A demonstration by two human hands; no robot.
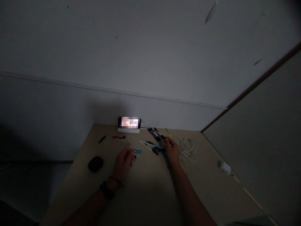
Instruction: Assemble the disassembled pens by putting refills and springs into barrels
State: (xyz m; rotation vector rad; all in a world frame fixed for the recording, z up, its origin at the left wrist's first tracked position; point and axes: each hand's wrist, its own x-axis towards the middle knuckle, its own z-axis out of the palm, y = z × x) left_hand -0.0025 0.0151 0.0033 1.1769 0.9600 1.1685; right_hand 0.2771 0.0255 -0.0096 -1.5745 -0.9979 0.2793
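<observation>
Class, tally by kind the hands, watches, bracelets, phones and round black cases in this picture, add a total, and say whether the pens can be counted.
Hands: 2 (left hand, right hand)
Watch: 1
Bracelet: 1
Phone: 1
Round black case: 1
Total: 6, leaving out the pens, too dark and jumbled for a sure count.

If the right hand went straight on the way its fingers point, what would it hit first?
Most likely the group of pens lying ahead and to the left of the right hand; the dim picture leaves the exact gap unclear.
</observation>
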